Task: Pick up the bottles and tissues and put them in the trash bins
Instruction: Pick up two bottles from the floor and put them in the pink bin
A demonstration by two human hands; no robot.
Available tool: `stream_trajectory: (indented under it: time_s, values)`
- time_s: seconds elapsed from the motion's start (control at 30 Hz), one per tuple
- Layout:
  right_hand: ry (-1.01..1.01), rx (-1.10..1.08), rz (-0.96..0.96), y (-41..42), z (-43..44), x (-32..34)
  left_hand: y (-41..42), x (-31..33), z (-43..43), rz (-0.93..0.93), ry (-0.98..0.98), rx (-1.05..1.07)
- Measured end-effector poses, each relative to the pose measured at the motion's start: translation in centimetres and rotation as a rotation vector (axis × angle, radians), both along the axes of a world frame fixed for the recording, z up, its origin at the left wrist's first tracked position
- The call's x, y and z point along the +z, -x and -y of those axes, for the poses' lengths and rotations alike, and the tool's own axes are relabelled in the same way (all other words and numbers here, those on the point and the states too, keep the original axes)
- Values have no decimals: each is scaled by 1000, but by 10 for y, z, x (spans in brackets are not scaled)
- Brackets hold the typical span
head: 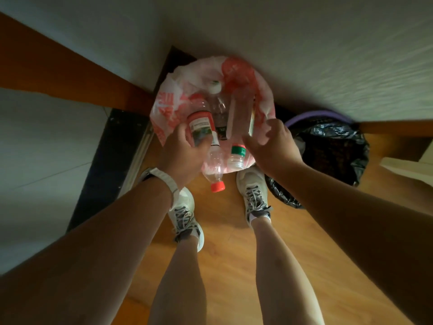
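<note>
My left hand (180,151) grips a clear plastic bottle (201,126) around its red label, over the near left edge of a bin lined with a white and red bag (164,109). The bottle's red cap (218,186) points back toward me. My right hand (274,146) hovers over the bin's near right edge with spread fingers and holds nothing. Just left of it, at the bin's near rim, is a small bottle with a green label (236,156). Several clear bottles (239,109) lie inside the bag.
A second bin with a purple rim and a black bag (332,146) stands to the right, against the white wall. My two white sneakers (253,191) stand on the wooden floor right in front of the bins. A dark door threshold (112,148) runs along the left.
</note>
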State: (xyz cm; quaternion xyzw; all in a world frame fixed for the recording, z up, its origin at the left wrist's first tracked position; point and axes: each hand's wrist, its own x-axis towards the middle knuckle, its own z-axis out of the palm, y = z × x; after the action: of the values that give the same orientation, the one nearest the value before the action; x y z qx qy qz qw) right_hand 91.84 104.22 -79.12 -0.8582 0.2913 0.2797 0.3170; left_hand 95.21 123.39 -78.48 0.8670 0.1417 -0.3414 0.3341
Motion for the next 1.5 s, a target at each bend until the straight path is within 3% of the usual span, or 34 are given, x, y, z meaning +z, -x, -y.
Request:
stream_trajectory:
  time_s: [0.2,0.57,0.73,1.1,1.5]
  values:
    - [18,160,9,-2,-2,62,-16,70,-14,90,33,-14]
    - [154,424,200,-10,-20,257,-23,253,-41,484,25,-606]
    - [256,517,250,7,-33,353,-20,338,-53,654,-31,-743]
    - [517,439,282,52,-40,513,-13,466,-55,783,-20,-876]
    - [693,221,300,132,18,600,2,555,17,1011,13,-1124]
